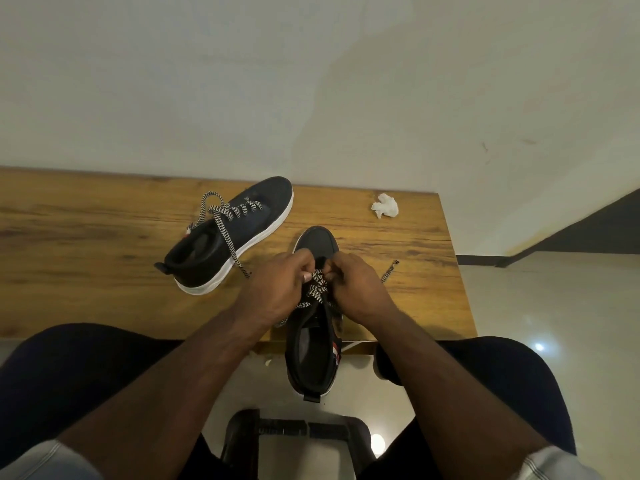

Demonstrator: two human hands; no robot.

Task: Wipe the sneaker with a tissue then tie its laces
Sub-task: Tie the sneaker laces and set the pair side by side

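Desk (104,237) wooden, against pale wall; crumpled tissue (385,206) far right; left hand (273,289), right hand (360,285) pinch laces (317,289) over sneaker (317,341).

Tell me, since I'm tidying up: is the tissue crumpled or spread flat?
Crumpled: the tissue sits bunched in a wad on the table.

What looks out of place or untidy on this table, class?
The second sneaker lies tipped on its side, laces loose. A crumpled tissue sits discarded near the table's far edge. The sneaker being tied overhangs the table's near edge.
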